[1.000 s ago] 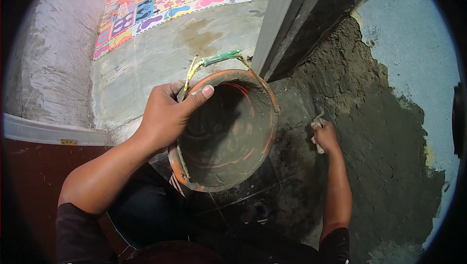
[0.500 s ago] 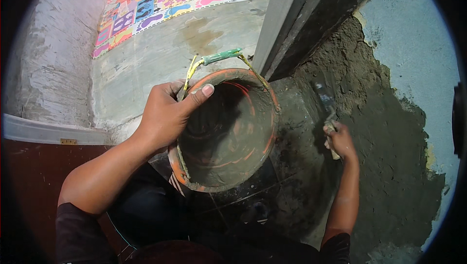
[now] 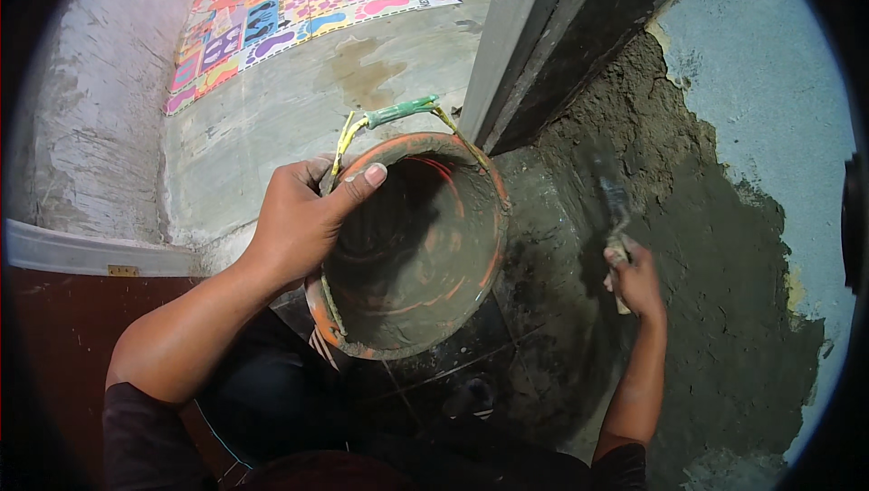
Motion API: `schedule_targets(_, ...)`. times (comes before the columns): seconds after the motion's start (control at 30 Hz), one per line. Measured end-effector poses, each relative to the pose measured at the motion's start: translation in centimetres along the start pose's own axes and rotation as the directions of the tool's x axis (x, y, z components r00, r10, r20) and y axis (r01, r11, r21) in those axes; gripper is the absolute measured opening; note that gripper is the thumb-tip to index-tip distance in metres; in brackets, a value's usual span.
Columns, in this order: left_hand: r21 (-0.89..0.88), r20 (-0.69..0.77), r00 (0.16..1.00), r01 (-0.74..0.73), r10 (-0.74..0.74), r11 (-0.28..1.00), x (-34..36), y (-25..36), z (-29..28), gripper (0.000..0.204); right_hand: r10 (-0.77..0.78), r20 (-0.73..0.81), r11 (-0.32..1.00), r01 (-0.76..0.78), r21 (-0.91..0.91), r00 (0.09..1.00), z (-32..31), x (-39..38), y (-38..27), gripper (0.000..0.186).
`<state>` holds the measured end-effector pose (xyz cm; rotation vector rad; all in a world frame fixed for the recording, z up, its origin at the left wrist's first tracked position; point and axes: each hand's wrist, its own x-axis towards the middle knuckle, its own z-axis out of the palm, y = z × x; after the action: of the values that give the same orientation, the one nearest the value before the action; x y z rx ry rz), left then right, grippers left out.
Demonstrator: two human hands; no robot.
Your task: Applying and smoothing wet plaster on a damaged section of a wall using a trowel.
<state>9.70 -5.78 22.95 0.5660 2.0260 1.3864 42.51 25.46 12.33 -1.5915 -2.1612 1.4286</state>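
My left hand point(image 3: 303, 210) grips the rim of an orange bucket point(image 3: 500, 260), thumb over the inside edge. Grey mortar coats the bucket's inner wall, and its yellow handle with a green grip point(image 3: 401, 111) stands up at the far side. To the right, my right hand point(image 3: 636, 278) is closed around the pale handle of a trowel point(image 3: 618, 210). The trowel's blade is blurred and lies against or close to the wet mortar point(image 3: 715, 283) on the wall; contact cannot be made out. Rougher mortar point(image 3: 634, 120) shows higher up, beside the door frame.
A grey door frame point(image 3: 520, 38) rises beyond the bucket. Dark floor tiles point(image 3: 453, 364) lie beneath it. Farther off are a colourful footprint-patterned mat point(image 3: 299, 11) and a damp patch point(image 3: 362, 70) on the floor. Light blue paint point(image 3: 778, 66) borders the mortar; a brown panel point(image 3: 81, 337) stands at left.
The bucket and my left hand have shifted slightly left in the picture, along with the whole view. My right hand and the trowel are a little lower, still close to the wall.
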Motion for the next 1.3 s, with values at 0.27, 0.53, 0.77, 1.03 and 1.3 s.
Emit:
schedule_targets(0.27,0.007,-0.01,1.0,0.01,-0.01,1.0,-0.2,0.2,0.4,0.042,-0.007,0.069,1.0,0.008,-0.019,0.998,4.3,7.9,1.9,0.051)
schedule_targets(0.53,0.006,-0.022,0.999,0.029,-0.028,1.0,-0.1,-0.4,0.2,0.043,-0.044,0.043,0.999,0.045,-0.022,0.998,1.0,4.4,-0.3,0.048)
schedule_targets(0.77,-0.009,-0.024,1.0,0.002,-0.002,1.0,-0.1,-0.3,0.3,0.042,-0.095,-0.055,0.994,0.091,-0.063,0.994,0.2,1.1,1.4,0.055)
schedule_targets(1.03,-0.008,0.0,1.0,0.003,-0.003,1.0,-0.3,0.1,0.6,0.04,0.001,0.021,0.993,0.002,-0.116,1.0,1.1,4.4,3.5,0.051)
schedule_targets(1.3,0.014,-0.031,0.997,0.065,-0.064,0.998,0.1,0.1,0.4,0.038,-0.126,-0.096,0.99,0.119,-0.072,0.987,-3.2,-3.9,0.5,0.045)
